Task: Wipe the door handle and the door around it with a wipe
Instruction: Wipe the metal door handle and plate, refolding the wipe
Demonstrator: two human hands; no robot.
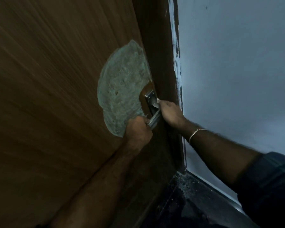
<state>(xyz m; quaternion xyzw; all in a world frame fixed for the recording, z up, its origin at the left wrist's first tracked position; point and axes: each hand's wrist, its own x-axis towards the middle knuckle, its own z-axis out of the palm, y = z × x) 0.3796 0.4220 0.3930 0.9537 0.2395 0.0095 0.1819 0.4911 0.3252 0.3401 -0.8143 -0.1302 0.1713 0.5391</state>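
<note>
A brown wooden door (pixel 48 96) fills the left of the head view. A pale greenish smeared patch (pixel 122 86) spreads over it beside the metal door handle (pixel 152 104). My left hand (pixel 138 130) is closed around the lower end of the handle. My right hand (pixel 169 114) presses a small white wipe (pixel 157 103) against the handle plate; only a corner of the wipe shows past my fingers. A thin bracelet sits on my right wrist.
The dark door frame (pixel 163 63) runs down just right of the handle, edged with messy white paint. A pale blue-grey wall (pixel 237 71) lies to the right. The dark speckled floor (pixel 196 203) shows at the bottom.
</note>
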